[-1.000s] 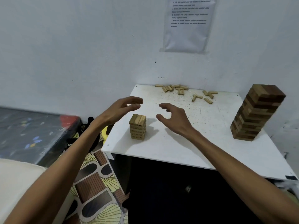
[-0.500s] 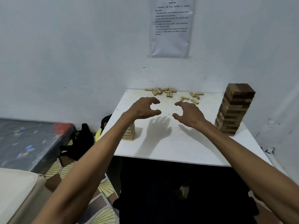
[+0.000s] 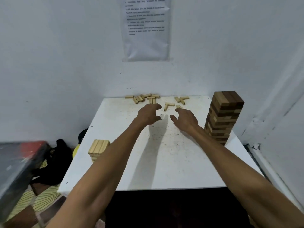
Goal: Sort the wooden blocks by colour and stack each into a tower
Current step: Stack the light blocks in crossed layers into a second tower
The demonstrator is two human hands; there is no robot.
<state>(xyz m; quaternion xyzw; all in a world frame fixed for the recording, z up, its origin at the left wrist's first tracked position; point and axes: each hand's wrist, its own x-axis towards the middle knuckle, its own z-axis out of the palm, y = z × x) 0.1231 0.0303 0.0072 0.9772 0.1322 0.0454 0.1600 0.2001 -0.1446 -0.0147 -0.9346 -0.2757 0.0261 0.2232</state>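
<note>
Head view. My left hand (image 3: pixel 148 113) and right hand (image 3: pixel 185 118) reach over the far half of the white desk (image 3: pixel 164 162). They are near each other but apart, fingers loosely curled, gripping nothing. Loose pale wooden blocks (image 3: pixel 143 98) lie scattered just beyond both hands, along the wall. A short tower of pale wooden blocks (image 3: pixel 98 148) stands left of my left forearm, partly hidden by it. A tall tower of mixed dark and pale wooden blocks (image 3: pixel 222 116) stands right of my right hand.
</note>
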